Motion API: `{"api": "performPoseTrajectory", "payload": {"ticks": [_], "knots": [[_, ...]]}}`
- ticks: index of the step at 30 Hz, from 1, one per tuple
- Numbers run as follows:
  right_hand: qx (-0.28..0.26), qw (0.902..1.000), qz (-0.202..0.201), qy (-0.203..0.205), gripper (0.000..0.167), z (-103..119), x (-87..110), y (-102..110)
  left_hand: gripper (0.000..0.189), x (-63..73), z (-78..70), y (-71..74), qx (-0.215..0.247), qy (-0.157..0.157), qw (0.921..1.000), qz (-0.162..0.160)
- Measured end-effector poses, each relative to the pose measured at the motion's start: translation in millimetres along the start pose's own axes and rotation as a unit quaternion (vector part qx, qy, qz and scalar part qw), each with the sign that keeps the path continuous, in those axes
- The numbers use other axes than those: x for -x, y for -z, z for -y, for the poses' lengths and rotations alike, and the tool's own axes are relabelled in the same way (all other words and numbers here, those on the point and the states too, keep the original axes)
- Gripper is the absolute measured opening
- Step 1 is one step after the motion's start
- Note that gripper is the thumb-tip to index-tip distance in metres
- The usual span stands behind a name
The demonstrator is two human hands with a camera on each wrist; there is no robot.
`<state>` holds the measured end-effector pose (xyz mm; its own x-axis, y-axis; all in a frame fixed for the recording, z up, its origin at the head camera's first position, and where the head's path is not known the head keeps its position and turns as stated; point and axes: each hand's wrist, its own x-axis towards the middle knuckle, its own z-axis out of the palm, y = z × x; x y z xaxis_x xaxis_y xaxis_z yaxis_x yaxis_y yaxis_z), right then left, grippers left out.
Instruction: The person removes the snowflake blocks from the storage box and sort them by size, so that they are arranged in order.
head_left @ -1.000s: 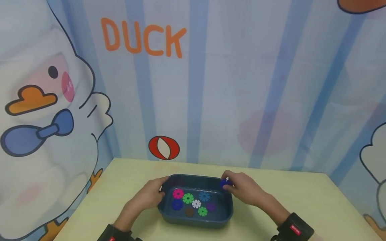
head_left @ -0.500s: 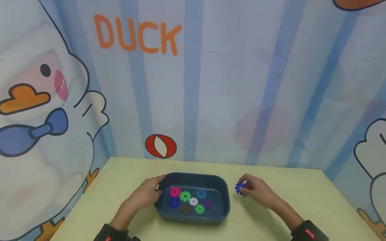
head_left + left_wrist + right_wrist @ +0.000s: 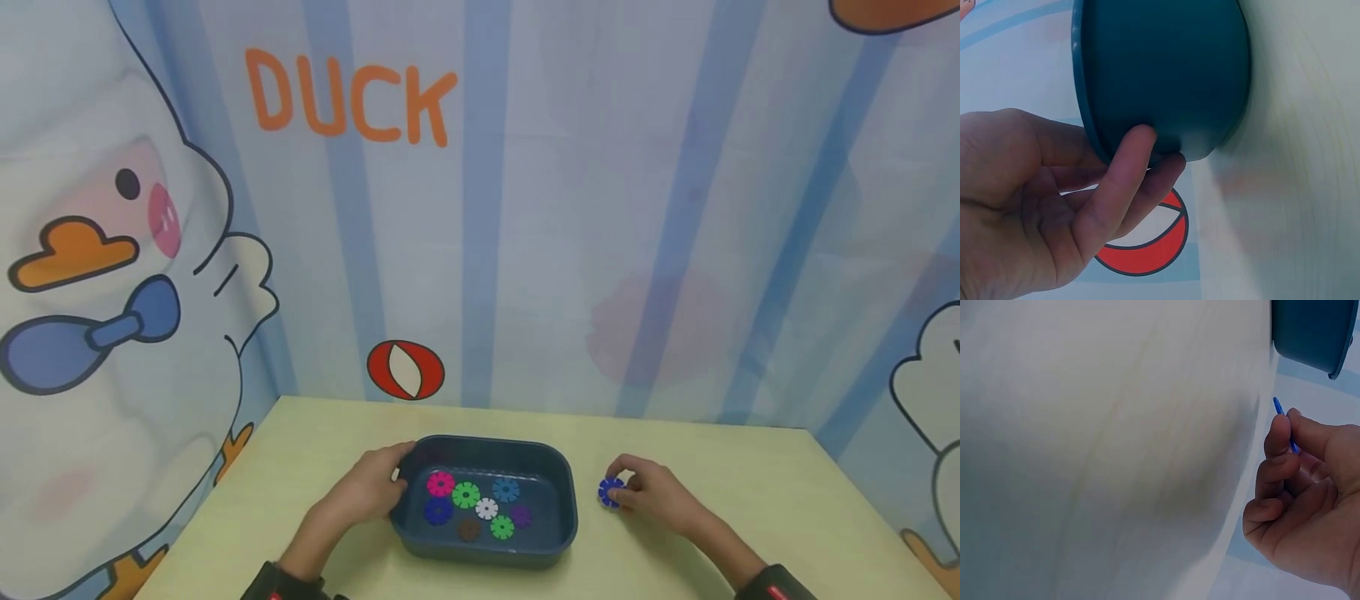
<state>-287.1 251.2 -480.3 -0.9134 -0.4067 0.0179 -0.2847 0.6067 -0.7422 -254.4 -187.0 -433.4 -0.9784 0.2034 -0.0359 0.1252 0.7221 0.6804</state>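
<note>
My left hand [image 3: 369, 486] grips the left end of a dark blue-green plastic basin [image 3: 480, 553]; in the left wrist view its fingers press the basin's outer wall [image 3: 1166, 69] just under the rim. To the right of the basin, my right hand [image 3: 660, 493] pinches a blue notched disc [image 3: 611, 492] between thumb and fingers, low over the table. The right wrist view shows that disc edge-on. Inside the basin lie several notched discs, among them a pink disc [image 3: 440, 483], a white disc [image 3: 487, 509], a brown disc [image 3: 469, 530] and a purple disc [image 3: 521, 516].
The basin rests on a pale yellow table [image 3: 720, 467]. Behind the table hangs a blue-striped cloth [image 3: 555, 250] printed with a duck and the word DUCK. A strip of table separates the basin from the right hand.
My right hand has carried the blue disc from over the basin's right rim out to the right and down toward the table. The left hand keeps its hold on the basin.
</note>
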Motion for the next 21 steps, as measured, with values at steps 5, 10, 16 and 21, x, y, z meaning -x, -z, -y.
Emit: {"api": "performPoseTrajectory", "payload": {"ticks": [5, 10, 16, 21], "knots": [[-0.008, 0.9999, 0.01, -0.007, 0.022, -2.8, 0.6, -0.7, 0.06, 1.3, 0.5, 0.7, 0.011, 0.003, 0.9999, 0.005], [-0.002, 0.9998, 0.017, -0.013, 0.023, -5.0, 0.3, -1.1, 0.063, 1.1, 0.8, 2.1, 0.029, 0.002, 0.9995, 0.011], [0.018, 0.9995, 0.015, -0.018, 0.024, -5.2, -1.2, -1.4, 0.065, 0.6, 2.0, 3.6, 0.041, 0.003, 0.999, 0.018], [0.03, 0.9992, 0.017, -0.023, 0.023, -3.9, -0.7, -2.4, 0.065, 1.2, 3.9, 2.6, 0.046, 0.002, 0.9988, 0.018]]}}
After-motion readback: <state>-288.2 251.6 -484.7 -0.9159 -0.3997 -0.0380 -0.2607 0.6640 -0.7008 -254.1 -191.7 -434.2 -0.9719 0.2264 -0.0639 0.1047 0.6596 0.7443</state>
